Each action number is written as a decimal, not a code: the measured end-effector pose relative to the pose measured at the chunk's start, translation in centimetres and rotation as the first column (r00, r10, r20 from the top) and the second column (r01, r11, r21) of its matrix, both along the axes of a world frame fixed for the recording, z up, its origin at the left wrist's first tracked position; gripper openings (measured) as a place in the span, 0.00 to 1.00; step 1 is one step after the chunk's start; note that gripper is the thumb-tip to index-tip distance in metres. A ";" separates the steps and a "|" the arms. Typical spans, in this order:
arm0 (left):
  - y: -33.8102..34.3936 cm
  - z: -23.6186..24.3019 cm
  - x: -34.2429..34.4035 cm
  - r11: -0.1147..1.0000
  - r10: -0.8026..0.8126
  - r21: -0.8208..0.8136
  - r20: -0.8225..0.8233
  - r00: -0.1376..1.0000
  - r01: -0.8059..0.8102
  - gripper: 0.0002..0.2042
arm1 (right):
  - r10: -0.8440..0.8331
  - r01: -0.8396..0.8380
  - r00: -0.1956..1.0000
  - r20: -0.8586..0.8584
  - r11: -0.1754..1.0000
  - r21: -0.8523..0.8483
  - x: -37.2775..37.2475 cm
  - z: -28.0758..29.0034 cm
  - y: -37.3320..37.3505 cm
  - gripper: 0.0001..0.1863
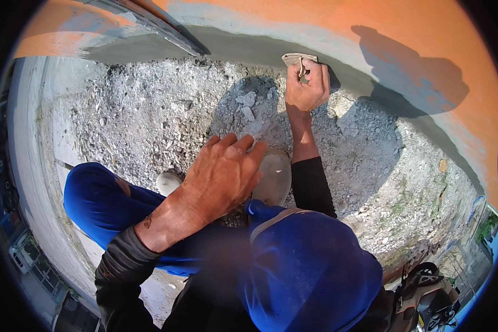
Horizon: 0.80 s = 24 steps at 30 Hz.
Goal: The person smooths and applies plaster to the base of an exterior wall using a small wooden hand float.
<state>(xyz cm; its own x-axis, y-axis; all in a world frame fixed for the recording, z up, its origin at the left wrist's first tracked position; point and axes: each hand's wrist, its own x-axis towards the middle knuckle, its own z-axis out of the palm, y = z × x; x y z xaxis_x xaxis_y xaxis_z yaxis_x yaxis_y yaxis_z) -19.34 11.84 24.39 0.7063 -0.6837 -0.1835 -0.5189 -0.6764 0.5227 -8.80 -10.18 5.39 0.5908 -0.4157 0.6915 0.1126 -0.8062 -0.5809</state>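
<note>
My right hand (309,86) reaches forward to the foot of the wall, its fingers closed round the handle of a small beige plastering float (299,57). The float is up against a damp-looking grey plaster strip (249,48) that runs along the base of the orange wall (315,14). My left hand (224,176) hangs nearer to me, above my legs and boots, back side up. Its fingers are bent and a little apart, with nothing seen in them; the palm is hidden.
Rubble and loose gravel (144,110) cover the ground below the wall. My pale boots (274,177) and blue trouser legs (310,265) are beneath me. A grey post (163,27) meets the wall at upper left. A motorcycle (429,299) stands at lower right.
</note>
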 end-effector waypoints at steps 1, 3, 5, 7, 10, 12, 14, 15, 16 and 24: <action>-0.2 0.0 0.4 1.000 -0.002 -0.003 0.006 1.000 0.002 0.25 | -0.040 0.040 0.999 0.024 0.999 0.035 0.1 -0.5 -0.8 0.09; -0.5 0.0 0.5 1.000 -0.007 0.001 -0.044 0.999 0.007 0.25 | -0.125 0.124 0.992 0.009 0.986 0.112 0.1 1.2 -0.4 0.08; -0.1 -0.3 0.3 1.000 -0.019 0.003 -0.038 0.999 0.019 0.25 | -0.087 0.084 0.995 0.056 0.995 0.060 0.9 1.7 0.3 0.08; 0.0 -0.3 0.5 0.999 -0.042 0.002 -0.022 0.999 0.042 0.25 | -0.021 0.018 0.994 0.109 0.999 0.028 0.8 0.3 0.0 0.08; -0.1 0.0 0.8 0.999 -0.029 0.036 -0.064 0.997 0.032 0.25 | -0.121 0.114 0.991 0.062 0.988 0.100 -0.2 -0.5 -1.8 0.09; -0.4 0.5 0.8 0.997 -0.047 0.051 -0.124 0.991 0.054 0.26 | -0.112 0.102 0.991 0.076 0.987 0.121 0.1 1.7 -1.5 0.09; -0.1 0.2 0.3 0.993 -0.074 0.081 -0.117 0.990 0.084 0.26 | -0.023 0.016 0.994 0.105 0.998 0.066 0.7 2.2 -0.5 0.10; 0.0 0.0 0.3 0.989 -0.098 0.100 -0.104 0.990 0.109 0.26 | 0.027 -0.031 0.997 0.078 0.999 0.043 0.8 1.6 -0.1 0.10; 0.0 0.2 0.5 0.987 -0.119 0.093 -0.099 0.988 0.129 0.26 | 0.032 -0.035 0.998 0.062 0.999 0.042 0.6 1.1 -0.2 0.10; 0.0 0.3 0.5 0.968 -0.151 0.161 -0.238 0.960 0.192 0.26 | -0.103 0.098 0.988 0.112 0.994 0.047 -0.3 1.4 -3.5 0.08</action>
